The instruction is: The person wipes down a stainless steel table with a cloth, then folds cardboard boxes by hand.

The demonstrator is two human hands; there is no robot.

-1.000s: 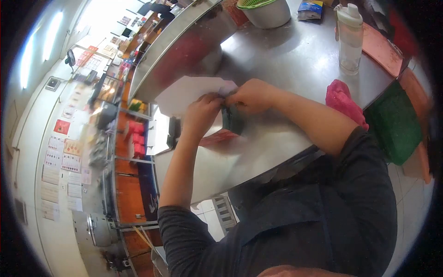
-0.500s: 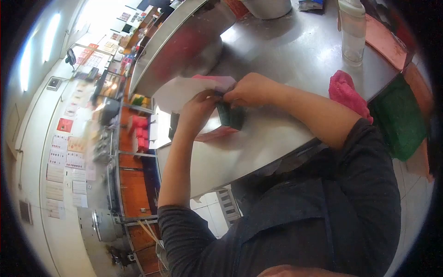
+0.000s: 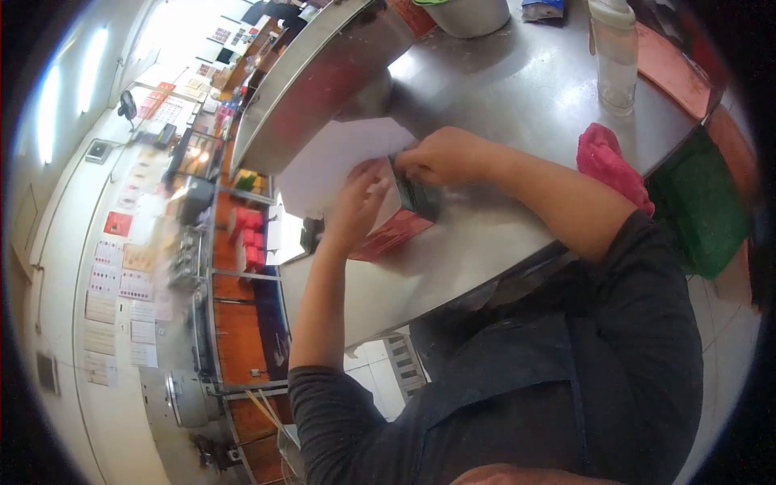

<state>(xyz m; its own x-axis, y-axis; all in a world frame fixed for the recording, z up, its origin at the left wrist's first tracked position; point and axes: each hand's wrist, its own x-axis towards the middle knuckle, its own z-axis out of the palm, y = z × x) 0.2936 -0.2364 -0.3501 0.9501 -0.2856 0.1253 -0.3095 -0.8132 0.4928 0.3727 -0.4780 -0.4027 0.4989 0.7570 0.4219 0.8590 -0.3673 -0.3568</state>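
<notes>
A cardboard box (image 3: 396, 234) stands on the steel table, with red and dark green printed outer sides and a plain white inner face. Its broad white lid panel (image 3: 343, 145) is raised on the far left side. My left hand (image 3: 360, 202) grips the near left part of the box, fingers bent over its white wall. At the upper right corner, my right hand (image 3: 440, 158) has its fingers curled in a pinch on the box's dark green edge. The exact fold between those fingertips is hidden.
On the steel table (image 3: 517, 89) are a clear bottle (image 3: 617, 65), a pink cloth (image 3: 606, 166), a metal pot (image 3: 467, 16) and a blue packet (image 3: 543, 10). A raised metal panel (image 3: 311, 73) borders the far left. Red boxes (image 3: 248, 238) sit on a shelf beyond.
The lid panel now stands more open and flatter to view. My left hand has shifted slightly right and down along the box, and the hands are a bit further apart.
</notes>
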